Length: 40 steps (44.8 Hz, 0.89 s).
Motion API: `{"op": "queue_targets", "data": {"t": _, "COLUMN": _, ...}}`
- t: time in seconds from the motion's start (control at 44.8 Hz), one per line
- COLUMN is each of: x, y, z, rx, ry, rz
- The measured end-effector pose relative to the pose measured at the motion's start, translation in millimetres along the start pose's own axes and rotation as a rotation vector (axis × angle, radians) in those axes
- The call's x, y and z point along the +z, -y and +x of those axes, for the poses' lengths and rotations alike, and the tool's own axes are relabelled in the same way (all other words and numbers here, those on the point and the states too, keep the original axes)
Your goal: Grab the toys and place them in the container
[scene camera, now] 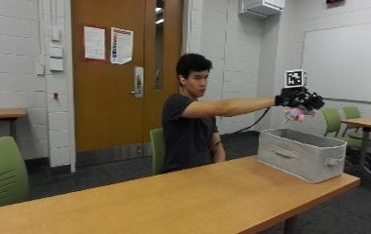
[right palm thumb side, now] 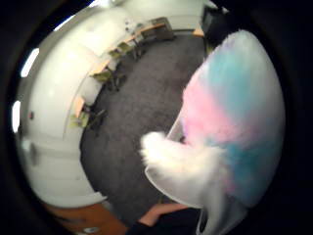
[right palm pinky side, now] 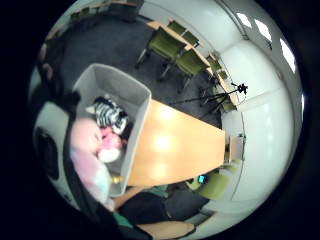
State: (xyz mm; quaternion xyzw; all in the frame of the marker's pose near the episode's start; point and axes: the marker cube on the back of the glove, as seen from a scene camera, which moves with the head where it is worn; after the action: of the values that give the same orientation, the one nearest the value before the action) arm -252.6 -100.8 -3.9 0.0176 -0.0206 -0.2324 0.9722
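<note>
In the outside view my gloved right hand (scene camera: 300, 99) is stretched out at shoulder height above the grey fabric container (scene camera: 300, 153), which stands at the right end of the wooden table (scene camera: 172, 200). Its fingers grip a pastel pink, blue and white plush toy (scene camera: 294, 114) that hangs just below the glove, well above the container's rim. The same plush toy (right palm thumb side: 230, 122) fills much of the thumb side palm view. Looking down, the little finger side palm view shows the container (right palm pinky side: 132, 95) holding a black-and-white striped toy (right palm pinky side: 111, 113) and a pink-and-white toy (right palm pinky side: 111, 146).
The person sits behind the table on a green chair (scene camera: 155, 146). More green chairs (scene camera: 1, 170) and other tables (scene camera: 370, 122) stand around the room. A camera tripod (right palm pinky side: 220, 96) stands on the dark carpet beyond the table.
</note>
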Motion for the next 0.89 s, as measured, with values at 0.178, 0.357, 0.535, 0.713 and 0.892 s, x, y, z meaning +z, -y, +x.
{"op": "queue_targets", "data": {"t": 0.178, "x": 13, "y": -5, "z": 23, "rx": 0.005, "ry": -0.069, "rz": -0.13}}
{"op": "queue_targets", "data": {"t": 0.357, "x": 14, "y": -15, "z": 22, "rx": -0.023, "ry": -0.083, "rz": -0.082}}
{"op": "queue_targets", "data": {"t": 0.535, "x": 5, "y": -45, "z": -21, "rx": 0.036, "ry": -0.092, "rz": -0.047}}
{"op": "queue_targets", "data": {"t": 0.713, "x": 2, "y": -84, "z": 61, "rx": 0.214, "ry": -0.183, "rz": -0.028}}
{"op": "queue_targets", "data": {"t": 0.892, "x": 12, "y": -133, "z": 143, "rx": 0.323, "ry": -0.104, "rz": -0.034}}
